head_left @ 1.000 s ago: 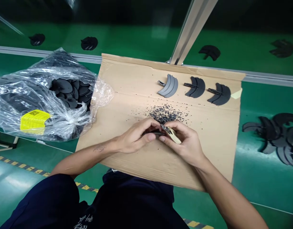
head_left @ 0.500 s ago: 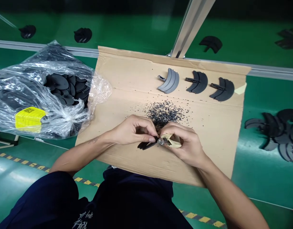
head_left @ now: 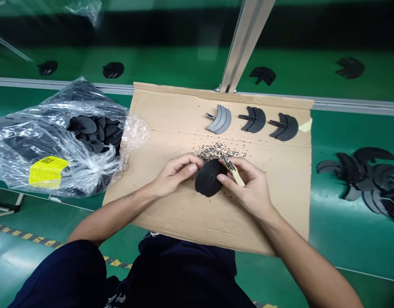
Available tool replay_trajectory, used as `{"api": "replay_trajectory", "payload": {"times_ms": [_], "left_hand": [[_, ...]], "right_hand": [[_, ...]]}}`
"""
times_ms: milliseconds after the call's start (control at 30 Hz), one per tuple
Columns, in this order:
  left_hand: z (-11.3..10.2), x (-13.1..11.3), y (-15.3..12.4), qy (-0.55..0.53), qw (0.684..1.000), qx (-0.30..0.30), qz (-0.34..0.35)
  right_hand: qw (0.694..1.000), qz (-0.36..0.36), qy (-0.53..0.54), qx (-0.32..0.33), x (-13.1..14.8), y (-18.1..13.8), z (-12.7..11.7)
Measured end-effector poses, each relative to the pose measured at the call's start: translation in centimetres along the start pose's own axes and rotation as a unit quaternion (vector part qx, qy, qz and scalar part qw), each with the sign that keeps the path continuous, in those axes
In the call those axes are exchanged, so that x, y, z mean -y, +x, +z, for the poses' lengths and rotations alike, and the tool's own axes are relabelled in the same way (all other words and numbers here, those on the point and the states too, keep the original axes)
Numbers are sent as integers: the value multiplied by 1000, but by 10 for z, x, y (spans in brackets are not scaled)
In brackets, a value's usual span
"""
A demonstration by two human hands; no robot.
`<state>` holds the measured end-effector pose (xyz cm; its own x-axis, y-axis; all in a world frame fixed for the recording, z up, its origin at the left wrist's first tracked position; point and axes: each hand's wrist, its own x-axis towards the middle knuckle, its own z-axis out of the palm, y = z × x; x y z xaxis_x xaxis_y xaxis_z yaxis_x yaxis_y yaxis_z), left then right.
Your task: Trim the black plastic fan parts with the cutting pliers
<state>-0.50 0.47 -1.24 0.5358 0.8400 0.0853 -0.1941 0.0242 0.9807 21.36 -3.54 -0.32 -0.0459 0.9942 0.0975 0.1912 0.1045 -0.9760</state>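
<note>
Over the middle of the cardboard sheet (head_left: pixel 171 222), the left hand (head_left: pixel 174 173) was nearly closed, thumb and fingertips at the edge of a black disc (head_left: pixel 210 180), while the right hand (head_left: pixel 253 184) curled around cream-handled nippers (head_left: pixel 237 175), its thumb on the disc's face. The disc was held between both hands, its apparent long axis slanting toward the sheet's far right corner; the nippers' tips pointed toward the sheet's far edge.

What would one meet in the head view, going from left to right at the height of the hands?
Clear plastic bag → left hand → rounded black part → right hand → heap of curved black pieces.
</note>
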Motion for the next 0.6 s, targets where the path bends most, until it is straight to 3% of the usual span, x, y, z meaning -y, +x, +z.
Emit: {"api": "replay_trajectory", "payload": {"times_ms": [100, 267, 433, 600], "left_hand": [[2, -4, 2, 37, 999, 27, -4], [9, -11, 1, 222, 973, 57, 9], [3, -9, 0, 216, 974, -14, 71], [-1, -8, -1, 259, 955, -11, 146]], "right_hand": [[997, -66, -49, -8, 5, -4, 1], [976, -197, -71, 53, 14, -7, 1], [981, -171, -96, -7, 14, -2, -8], [978, -178, -83, 68, 12, 1, -12]]}}
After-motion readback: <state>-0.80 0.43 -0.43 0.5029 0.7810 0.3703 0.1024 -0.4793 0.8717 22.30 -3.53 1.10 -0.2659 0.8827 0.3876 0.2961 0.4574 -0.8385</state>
